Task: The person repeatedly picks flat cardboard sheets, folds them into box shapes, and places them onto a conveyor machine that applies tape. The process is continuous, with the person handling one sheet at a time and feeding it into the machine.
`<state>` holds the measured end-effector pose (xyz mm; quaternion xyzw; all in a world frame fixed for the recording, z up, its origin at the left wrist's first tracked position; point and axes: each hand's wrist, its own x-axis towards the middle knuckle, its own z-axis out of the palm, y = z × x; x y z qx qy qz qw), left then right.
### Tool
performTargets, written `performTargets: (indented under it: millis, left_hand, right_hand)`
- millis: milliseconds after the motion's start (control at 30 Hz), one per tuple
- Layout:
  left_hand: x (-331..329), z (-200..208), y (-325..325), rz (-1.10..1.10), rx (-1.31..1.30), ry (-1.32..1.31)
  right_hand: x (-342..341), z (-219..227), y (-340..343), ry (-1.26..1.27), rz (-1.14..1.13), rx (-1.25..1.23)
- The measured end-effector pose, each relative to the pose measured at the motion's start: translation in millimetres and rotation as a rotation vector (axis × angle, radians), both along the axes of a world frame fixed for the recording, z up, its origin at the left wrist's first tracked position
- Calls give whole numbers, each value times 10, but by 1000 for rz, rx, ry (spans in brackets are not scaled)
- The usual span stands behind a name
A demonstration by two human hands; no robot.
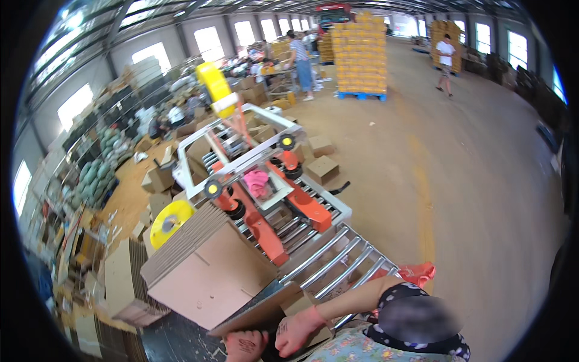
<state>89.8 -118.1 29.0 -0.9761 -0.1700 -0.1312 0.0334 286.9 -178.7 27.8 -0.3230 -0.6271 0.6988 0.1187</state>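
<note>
Near the lower edge, my left hand (246,345) is closed at the edge of a brown cardboard box (265,311), its fingers curled. Close to its right is my right hand (298,330), also closed, against the box's raised flap (300,303). Both hands appear to be in pink gloves with dark marks on the back. The box stands partly folded open, and its lower part is hidden by my hands and arm. Just beyond it, a thick stack of flat cardboard boxes (208,274) leans on a black table top (175,338).
A roller conveyor (338,259) runs ahead through a box-sealing machine (244,157) with orange side guides. A yellow tape roll (172,223) sits left of the stack. Loose cartons (322,169) lie on the floor. Farther off are a loaded pallet (360,60) and a walking person (445,57).
</note>
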Motion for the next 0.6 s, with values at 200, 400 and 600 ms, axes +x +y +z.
performTargets:
  millis: [200, 400, 600]
  left_hand:
    - [-300, 413, -90, -5, -890, 232]
    - [-385, -208, -113, 31, -4, 28]
    - [-10, -381, 0, 358, -555, -403]
  right_hand:
    - [-14, -876, -110, -43, -360, 1180]
    - [239, -576, -68, -677, -631, 1411]
    - [598, -1114, -981, -334, -1064, 1347]
